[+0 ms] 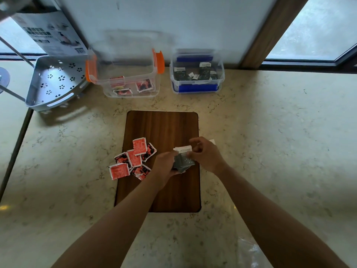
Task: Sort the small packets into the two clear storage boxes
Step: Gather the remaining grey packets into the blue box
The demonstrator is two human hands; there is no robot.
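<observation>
Reaching forward over the marble counter [270, 132], your two bare forearms meet above the wooden board [164, 128] that lies in front of you. Your left hand [166, 167] is curled around a small stack of dark packets [183, 161], gripping it from the left and from below, while your right hand [206, 153] comes in from the other side with its fingers bent close together at the white top edge of the uppermost packet; whether they pinch that packet or only touch it, you cannot tell from here. A white scrap [212, 141] peeks out just behind your right hand. Just beside your left hand, a loose heap of red packets [133, 159] sprawls over the board's left edge, some on the wood and some on the stone, several overlapping. Farther back, against the wall, stand the two clear boxes, near each other but apart. The box with orange latches [123, 74] on the left holds a few red packets on its floor. The box with blue latches [197, 74] on the right holds dark packets, some upright, some tumbled. Left of them sits a grey perforated corner shelf [56, 82], with a printed carton [52, 31] behind it.
</observation>
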